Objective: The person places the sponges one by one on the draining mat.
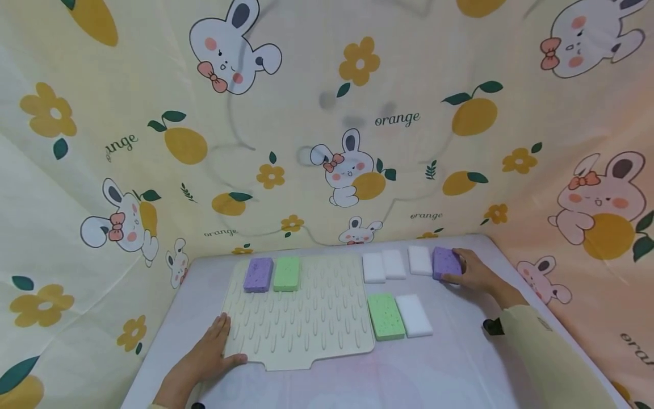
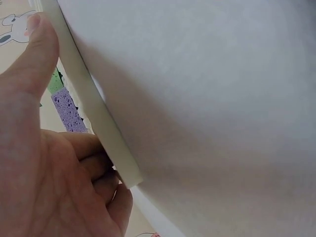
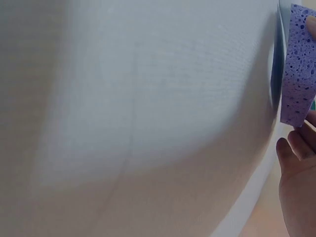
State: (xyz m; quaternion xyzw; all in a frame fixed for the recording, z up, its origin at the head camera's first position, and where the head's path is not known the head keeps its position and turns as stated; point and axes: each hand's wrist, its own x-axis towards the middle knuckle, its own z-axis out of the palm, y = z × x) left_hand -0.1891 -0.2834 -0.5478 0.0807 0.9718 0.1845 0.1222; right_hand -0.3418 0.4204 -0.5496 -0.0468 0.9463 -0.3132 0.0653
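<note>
The person's right hand [image 1: 474, 271] pinched a purple sponge [image 1: 445, 263] between thumb and fingers, the fingers bent over its far right corner and the thumb at its near edge. That sponge was at the right end of the far row, near the table's right edge; whether it touched the table could not be told. The left hand [image 1: 209, 352] lay at the near left corner of a cream mat [image 1: 288, 361], thumb spread wide from the fingers, touching the near edge while the fingers met the left one. On the mat's far left part, a second purple sponge [image 1: 258, 275] lay just beside a green sponge [image 1: 286, 274]. Right of the mat, three white blocks [image 1: 393, 264] made up the rest of the far row, the left two side by side. Nearer the person, a larger-looking green block [image 1: 385, 316] lay against the mat's right edge, with another white block [image 1: 414, 315] beside it. A pale cloth covered the table [image 1: 419, 375].
</note>
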